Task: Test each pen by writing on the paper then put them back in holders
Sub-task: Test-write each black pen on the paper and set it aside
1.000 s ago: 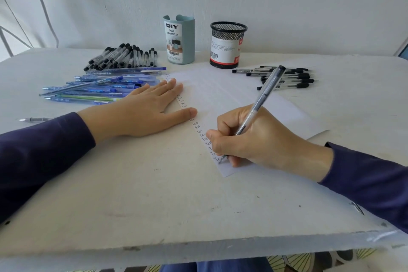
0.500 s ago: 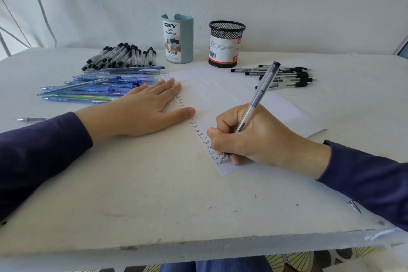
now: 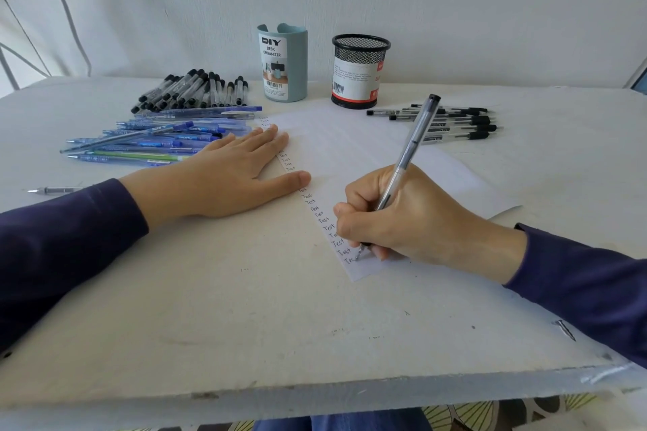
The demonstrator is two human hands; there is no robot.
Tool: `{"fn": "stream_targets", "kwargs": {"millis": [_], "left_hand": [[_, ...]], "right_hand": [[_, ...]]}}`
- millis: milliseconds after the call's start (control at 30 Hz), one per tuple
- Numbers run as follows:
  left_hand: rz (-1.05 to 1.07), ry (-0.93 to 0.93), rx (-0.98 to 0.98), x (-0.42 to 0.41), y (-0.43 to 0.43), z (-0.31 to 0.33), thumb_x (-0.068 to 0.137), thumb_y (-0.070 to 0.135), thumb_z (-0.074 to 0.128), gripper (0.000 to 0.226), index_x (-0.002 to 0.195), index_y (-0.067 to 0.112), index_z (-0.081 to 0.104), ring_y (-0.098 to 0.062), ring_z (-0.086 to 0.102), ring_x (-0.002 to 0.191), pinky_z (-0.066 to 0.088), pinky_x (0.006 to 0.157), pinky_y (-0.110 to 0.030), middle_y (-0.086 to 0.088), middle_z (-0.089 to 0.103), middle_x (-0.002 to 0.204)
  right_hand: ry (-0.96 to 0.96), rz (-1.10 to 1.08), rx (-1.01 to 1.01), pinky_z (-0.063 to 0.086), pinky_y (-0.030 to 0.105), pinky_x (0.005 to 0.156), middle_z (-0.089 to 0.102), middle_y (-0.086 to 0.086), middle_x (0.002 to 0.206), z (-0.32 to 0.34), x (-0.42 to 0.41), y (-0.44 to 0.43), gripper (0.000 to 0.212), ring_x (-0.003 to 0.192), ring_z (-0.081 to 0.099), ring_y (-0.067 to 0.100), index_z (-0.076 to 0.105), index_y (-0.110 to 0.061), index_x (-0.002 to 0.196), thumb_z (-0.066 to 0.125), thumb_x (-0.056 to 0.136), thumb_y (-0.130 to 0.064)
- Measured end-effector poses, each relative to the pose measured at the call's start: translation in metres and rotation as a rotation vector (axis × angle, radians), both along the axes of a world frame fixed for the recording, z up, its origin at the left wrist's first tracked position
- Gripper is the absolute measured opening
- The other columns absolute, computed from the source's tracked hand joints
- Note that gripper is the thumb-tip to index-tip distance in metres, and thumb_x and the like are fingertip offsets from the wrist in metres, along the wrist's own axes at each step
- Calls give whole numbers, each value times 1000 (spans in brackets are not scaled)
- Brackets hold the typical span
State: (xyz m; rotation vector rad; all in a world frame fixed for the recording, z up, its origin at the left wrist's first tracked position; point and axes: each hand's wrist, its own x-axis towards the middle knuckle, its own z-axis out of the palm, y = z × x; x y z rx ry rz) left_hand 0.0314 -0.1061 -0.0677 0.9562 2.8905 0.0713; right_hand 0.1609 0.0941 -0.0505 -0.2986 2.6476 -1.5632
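My right hand (image 3: 416, 217) grips a clear black-ink pen (image 3: 411, 147), its tip touching the near left corner of the white paper (image 3: 350, 143), where a column of "Test" words runs down the left margin. My left hand (image 3: 227, 175) lies flat, fingers straight, pressing the paper's left edge. A teal desk organizer (image 3: 283, 63) and a black mesh holder (image 3: 360, 71) stand at the back. Neither holder shows any pens above its rim.
Several capped black pens (image 3: 192, 89) lie at the back left, with blue pens (image 3: 157, 140) piled in front of them. More black pens (image 3: 451, 124) lie right of the paper. A single pen (image 3: 56, 190) lies at the far left. A wall rises behind the table (image 3: 245, 308).
The pen tip has moved slightly along the lowest line as my right hand writes. My left hand has stayed flat on the paper's edge.
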Motion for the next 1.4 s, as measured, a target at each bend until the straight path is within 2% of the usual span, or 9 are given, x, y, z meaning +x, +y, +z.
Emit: {"fn": "stream_targets", "kwargs": {"millis": [133,467,600,800,967,1100,1233,1300,1400], "left_hand": [[2,-2,-4,-1,-1,-1,61,93,-1,111,155,33,-7,-3,-8,148,-6,119,-29,13,-11,162],[3,-10,2,1,-1,0,60,92,-1,112,155,33,-7,-1,-9,147,-7,119,-28,14,-12,161],[2,-13,-1,1,-1,0,60,92,-1,112,155,33,-7,-1,-9,147,-7,118,-27,14,-12,161],[-9,-13,0,0,-2,-1,62,92,-1,110,154,34,-8,0,-9,146,-8,117,-26,15,-12,161],[-3,-13,1,3,-1,0,61,92,-2,110,154,34,-8,1,-11,146,-8,119,-28,15,-13,161],[4,-11,8,4,-2,1,61,92,-2,109,154,35,-9,3,-13,145,-9,120,-28,16,-14,160],[7,-18,20,6,-1,1,63,92,-2,106,153,37,-11,6,-15,141,-12,116,-24,17,-16,159],[12,-20,34,7,0,2,61,92,-2,107,153,38,-10,9,-16,139,-13,115,-23,19,-16,159],[14,-24,37,8,2,3,59,92,-3,108,153,39,-11,12,-18,135,-14,114,-21,20,-17,158]], "right_hand": [[9,-8,-14,40,18,39,57,16,53,-1,-2,0,44,37,47,9,48,-13,46,65,86,-14],[36,-10,-9,40,17,39,57,30,61,-3,-3,1,41,37,46,8,48,-7,49,66,86,-10],[45,-3,-18,38,16,38,55,20,52,-4,-4,2,42,36,46,6,48,-6,48,65,86,-6],[95,-49,-140,33,12,46,50,2,50,3,-13,9,54,42,40,8,52,-8,48,50,98,-27],[175,-193,-119,32,17,43,58,7,52,17,-27,31,51,44,39,15,46,3,60,53,97,-32],[155,-261,-65,32,19,40,50,6,42,24,-34,49,37,39,37,14,51,-9,74,57,93,-40],[124,-302,61,39,19,44,41,-3,41,24,-43,61,65,38,41,12,51,-14,112,30,83,-68],[255,-340,182,43,27,52,47,-9,43,23,-44,67,57,42,46,9,50,-16,104,24,89,-64],[487,-294,332,48,28,65,65,-12,68,23,-46,76,37,65,63,6,50,-24,92,28,94,-53]]}}
